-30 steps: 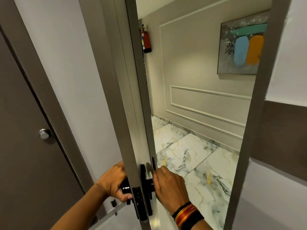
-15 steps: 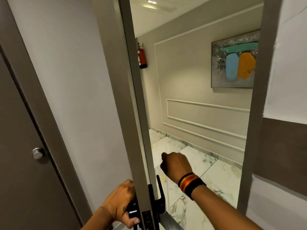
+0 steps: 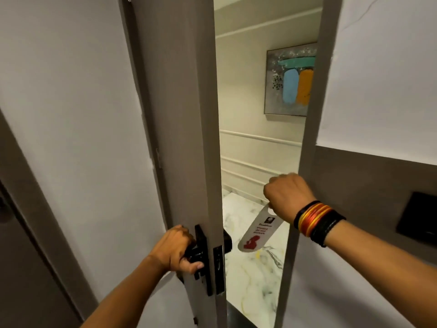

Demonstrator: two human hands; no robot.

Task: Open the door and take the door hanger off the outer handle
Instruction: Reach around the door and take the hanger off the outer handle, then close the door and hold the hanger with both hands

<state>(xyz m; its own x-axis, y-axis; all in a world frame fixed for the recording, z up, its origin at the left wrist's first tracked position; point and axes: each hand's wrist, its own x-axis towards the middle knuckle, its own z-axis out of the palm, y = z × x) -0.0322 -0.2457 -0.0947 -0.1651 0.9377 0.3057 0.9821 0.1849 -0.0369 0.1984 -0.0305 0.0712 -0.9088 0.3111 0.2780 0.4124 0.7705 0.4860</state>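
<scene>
A doorway onto a marble-floored corridor (image 3: pixel 250 280) is seen past the half-open door (image 3: pixel 189 138). Nearest, the inner handle (image 3: pixel 197 253) is gripped by the left hand (image 3: pixel 176 248), as before. The door hanger (image 3: pixel 256 230), unseen half a second earlier, is now clear of the outer handle (image 3: pixel 227 241), pinched at its top in the closed right hand (image 3: pixel 287 197). Beyond, a painting (image 3: pixel 292 79) is hung.

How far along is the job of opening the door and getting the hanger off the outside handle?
Nearly finished. The door stands open, with the left hand gripping the inner handle. The right hand holds the door hanger in the doorway, clear of the outer handle. Nothing obvious is left.
</scene>
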